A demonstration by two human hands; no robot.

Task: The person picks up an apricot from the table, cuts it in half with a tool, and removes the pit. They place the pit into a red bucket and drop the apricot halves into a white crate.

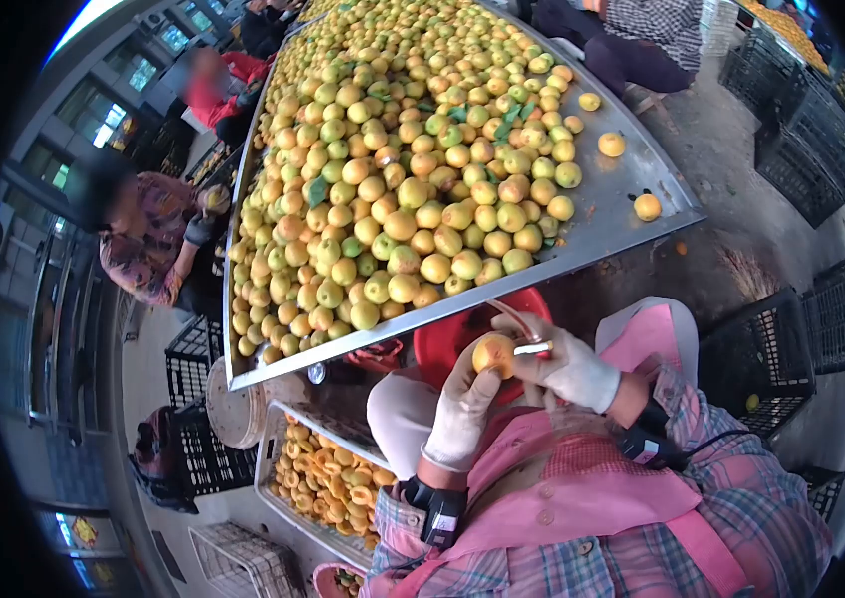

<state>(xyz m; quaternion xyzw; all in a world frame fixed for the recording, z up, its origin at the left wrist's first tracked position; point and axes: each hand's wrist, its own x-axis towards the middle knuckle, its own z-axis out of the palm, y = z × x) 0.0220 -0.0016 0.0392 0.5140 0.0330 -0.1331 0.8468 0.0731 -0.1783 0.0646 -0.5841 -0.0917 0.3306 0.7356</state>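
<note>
In front of my chest, my left hand (462, 411) in a whitish glove grips a yellow-orange apricot (493, 356) between thumb and fingers. My right hand (574, 371), gloved too, is closed around a small hand tool (533, 349) with a bright, shiny part, held against the fruit's right side. The tool's exact kind is hard to make out. Below both hands stands a red basin (432, 344), partly hidden by them. Just beyond, a large metal-edged table (632, 194) carries a heap of whole apricots (403, 189).
A white crate (268, 448) of halved, pitted apricots (328, 473) stands by my left leg. Black plastic crates (756, 349) line the right side. A white bucket (233, 404) sits left of the table. Co-workers (158, 234) sit along the table's sides.
</note>
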